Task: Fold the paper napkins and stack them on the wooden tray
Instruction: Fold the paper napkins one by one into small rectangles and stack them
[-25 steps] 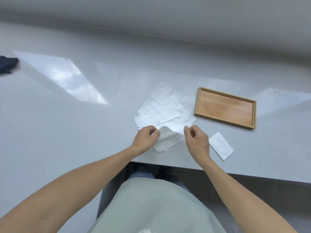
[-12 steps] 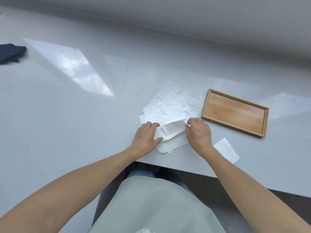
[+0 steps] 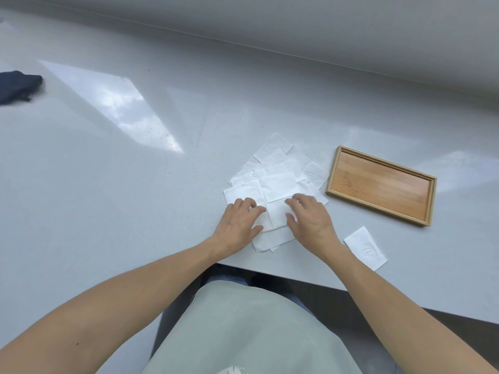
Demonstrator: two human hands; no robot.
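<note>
Hands were flat on the top napkin (image 3: 275, 211) of the loose napkin pile (image 3: 272, 171), which lay just left of the empty wooden tray (image 3: 378, 184). Left hand (image 3: 239, 225) and right hand (image 3: 310, 220) had fingers spread, pressing, pinching nothing. Judgement: the fold is being creased; best to square the edges first, then sweep outward from the centre while one palm anchors the sheet so those beneath do not drag. One folded napkin (image 3: 366, 248) sat below the tray's near corner, not yet stacked.

Hard to make out: right fingertips motion-blurred; sheet count in the pile uncertain; dark cloth (image 3: 16, 86), far left of the tray, cut by the frame edge.
</note>
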